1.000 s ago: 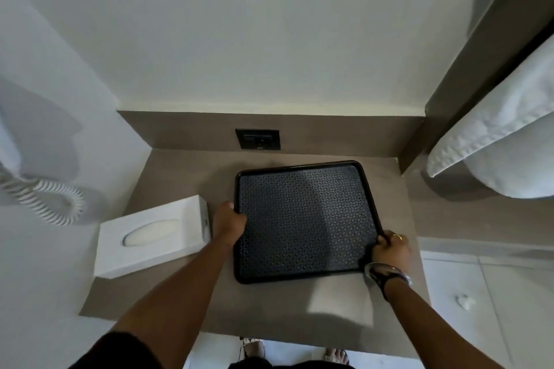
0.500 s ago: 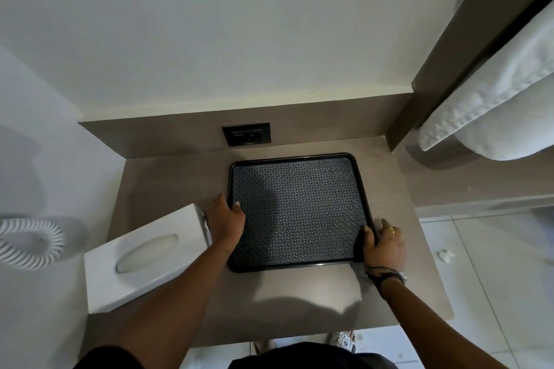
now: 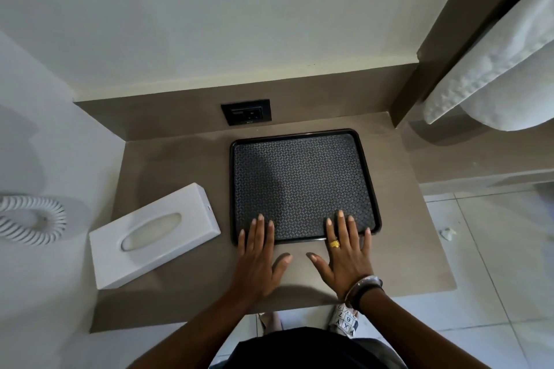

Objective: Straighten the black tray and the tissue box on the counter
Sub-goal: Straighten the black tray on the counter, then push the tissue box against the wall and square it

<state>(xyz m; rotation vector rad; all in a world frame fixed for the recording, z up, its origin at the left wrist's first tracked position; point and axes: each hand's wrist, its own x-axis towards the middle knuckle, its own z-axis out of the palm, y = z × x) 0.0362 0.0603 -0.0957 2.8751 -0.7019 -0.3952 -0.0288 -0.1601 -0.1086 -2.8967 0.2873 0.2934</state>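
Brown counter (image 3: 186, 302) (tiled floor (image 3: 491, 249), perhaps)

One head-worn view (wide-angle) looks steeply down, close over the counter (image 3: 186, 287).

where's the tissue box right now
In the head view the tissue box sits skewed on the counter's left side, just left of the black tray and the left hand.

Two bare forearms, no sleeves showing below the elbows. Left hand (image 3: 258, 260) unadorned. Right hand (image 3: 347, 257) wears a chunky gold ring (image 3: 335, 244) on one finger; wrist carries stacked bangles (image 3: 364, 289), silver-toned and dark. Black garment (image 3: 302, 349) at torso. Patterned footwear (image 3: 346, 320) with printed letters and numerals.
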